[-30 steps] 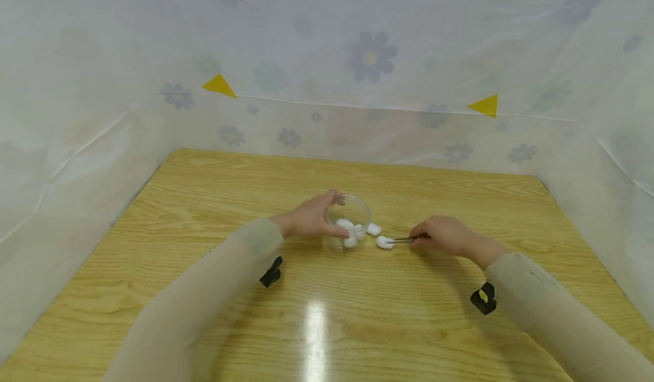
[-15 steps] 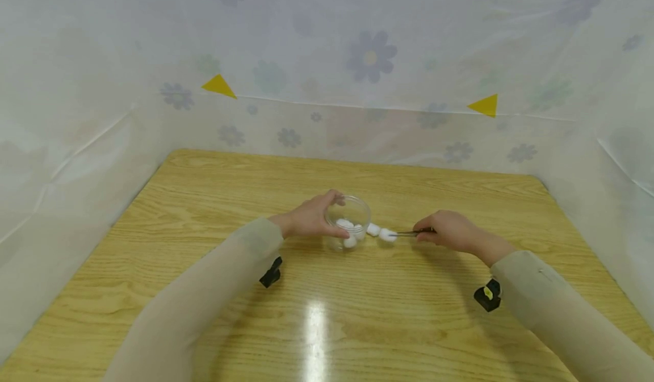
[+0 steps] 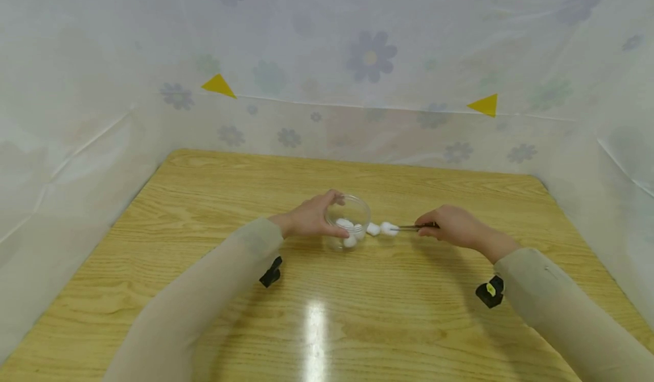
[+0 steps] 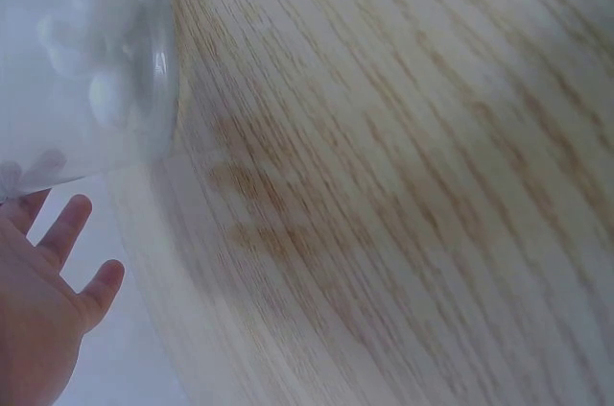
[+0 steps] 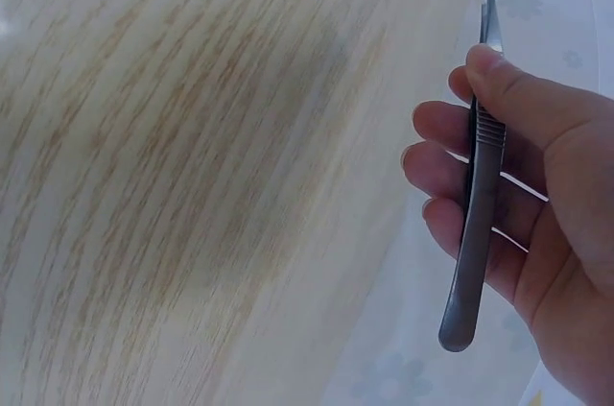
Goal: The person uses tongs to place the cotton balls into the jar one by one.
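Observation:
My left hand (image 3: 309,217) grips a clear plastic jar (image 3: 349,203) around its side, thumb and fingers near the rim. Several white cotton balls (image 4: 110,89) lie inside the jar, seen through its wall in the left wrist view. My right hand (image 3: 452,226) pinches metal tweezers (image 5: 483,185) between thumb and fingers. The tips of the tweezers are at one cotton ball (image 3: 389,228), to the right of the jar. Another cotton ball (image 3: 374,229) sits on the table between that one and the jar.
Both hands work over a wood-grain table (image 3: 317,291). Behind it hangs a pale flowered sheet (image 3: 306,47) bearing two yellow triangles (image 3: 219,85). Black wrist mounts (image 3: 271,272) are strapped below the sleeves.
My right hand with the tweezers has moved slightly up and away, and the cotton ball at the tips has shifted with it. My left hand and the jar have stayed put.

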Demonstrator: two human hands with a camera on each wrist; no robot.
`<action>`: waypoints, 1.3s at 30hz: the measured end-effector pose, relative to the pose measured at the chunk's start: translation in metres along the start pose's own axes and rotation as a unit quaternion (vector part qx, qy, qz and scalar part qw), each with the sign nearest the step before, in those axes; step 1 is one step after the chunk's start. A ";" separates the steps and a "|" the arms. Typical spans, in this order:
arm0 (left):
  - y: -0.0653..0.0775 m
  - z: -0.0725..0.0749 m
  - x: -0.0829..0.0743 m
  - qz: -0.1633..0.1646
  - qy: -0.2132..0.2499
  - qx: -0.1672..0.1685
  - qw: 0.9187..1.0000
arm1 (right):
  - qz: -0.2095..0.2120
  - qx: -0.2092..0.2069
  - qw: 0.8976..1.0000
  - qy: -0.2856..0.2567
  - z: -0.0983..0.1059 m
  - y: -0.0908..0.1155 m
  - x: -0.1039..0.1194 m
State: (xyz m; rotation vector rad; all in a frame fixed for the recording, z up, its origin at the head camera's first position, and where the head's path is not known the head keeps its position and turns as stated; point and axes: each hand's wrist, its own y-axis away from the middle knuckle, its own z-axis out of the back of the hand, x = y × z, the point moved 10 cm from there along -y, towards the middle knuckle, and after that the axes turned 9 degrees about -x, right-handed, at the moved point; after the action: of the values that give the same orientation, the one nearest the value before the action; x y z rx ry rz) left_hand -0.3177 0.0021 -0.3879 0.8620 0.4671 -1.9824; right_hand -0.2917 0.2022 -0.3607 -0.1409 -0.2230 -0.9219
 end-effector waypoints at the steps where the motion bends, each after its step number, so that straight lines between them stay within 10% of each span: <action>1: 0.000 0.000 0.000 0.001 0.000 -0.001 1.000 | 0.001 -0.001 1.000 0.000 0.001 0.000 0.000; 39: 0.000 -0.001 0.002 0.008 0.003 0.002 1.000 | -0.017 -0.022 1.000 -0.013 0.032 -0.001 0.001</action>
State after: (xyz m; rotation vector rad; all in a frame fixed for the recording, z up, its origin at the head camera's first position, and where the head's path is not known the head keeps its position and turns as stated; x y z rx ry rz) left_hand -0.3178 0.0010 -0.3899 0.8714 0.4594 -1.9668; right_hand -0.2957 0.2081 -0.3296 -0.1903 -0.2299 -0.9590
